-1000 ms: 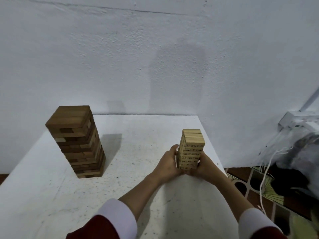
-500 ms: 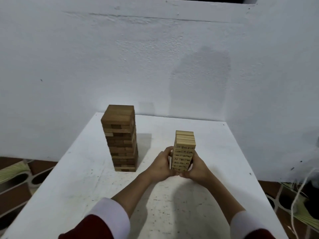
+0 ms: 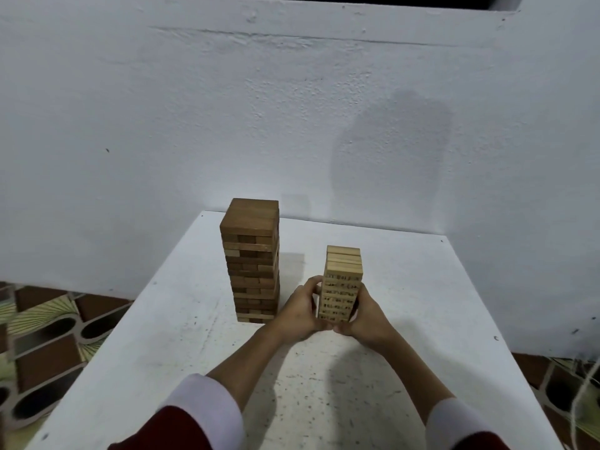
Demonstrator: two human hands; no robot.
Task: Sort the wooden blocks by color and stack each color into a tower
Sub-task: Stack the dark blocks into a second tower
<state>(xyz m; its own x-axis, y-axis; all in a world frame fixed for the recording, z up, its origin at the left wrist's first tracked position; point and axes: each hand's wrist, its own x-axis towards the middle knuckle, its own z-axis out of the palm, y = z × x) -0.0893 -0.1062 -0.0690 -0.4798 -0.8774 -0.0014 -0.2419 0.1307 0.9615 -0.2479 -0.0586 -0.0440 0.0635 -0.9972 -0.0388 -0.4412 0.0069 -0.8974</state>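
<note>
Light tower (image 3: 342, 284) of pale wooden blocks, upright near the middle of the white tabletop (image 3: 422, 287), clasped low down between both hands. Left hand (image 3: 300, 311) wraps the tower's left side, fingers curled onto its near face; right hand (image 3: 365, 318) presses the right side, and the two hands meet at the base on the near side. The tower's upper layers rise free above the hands. Dark tower (image 3: 252, 261), taller, stands untouched just left of the left hand.

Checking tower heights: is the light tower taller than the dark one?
No, the light tower tops out below the dark tower.
</note>
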